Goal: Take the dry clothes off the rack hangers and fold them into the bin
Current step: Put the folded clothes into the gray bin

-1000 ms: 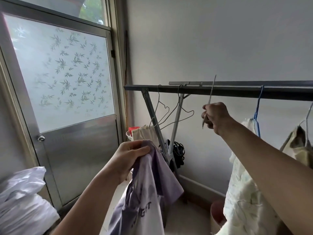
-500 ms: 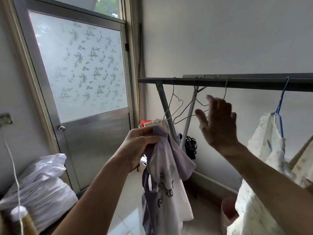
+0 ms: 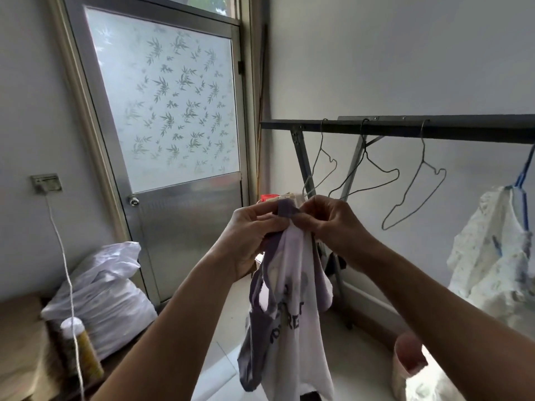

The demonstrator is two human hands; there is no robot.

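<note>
Both hands meet in front of the chest at the top of a white and purple T-shirt (image 3: 292, 308), which hangs down between the forearms with dark lettering on its front. The left hand (image 3: 254, 227) has its fingers curled round the bunched cloth near the purple collar, and the right hand (image 3: 327, 224) pinches the same top edge just beside it, thumb and fingertips pressed on the fabric. Behind the hands a dark metal rack (image 3: 405, 127) runs across to the right edge of the view. Three bare wire hangers (image 3: 414, 195) hang from its bar, near one another. Farther right a blue hanger (image 3: 521, 180) carries a pale patterned garment (image 3: 492, 250) that drapes down towards the floor. Below that garment, at the lower right, stands a pinkish bin (image 3: 408, 357) with white cloth in it. To the left is a metal door (image 3: 173, 140) with a frosted pane printed with leaves, and a white plastic bag (image 3: 101, 290) lies near its foot. A white cord (image 3: 65, 270) hangs down the left wall from a small switch box.
</note>
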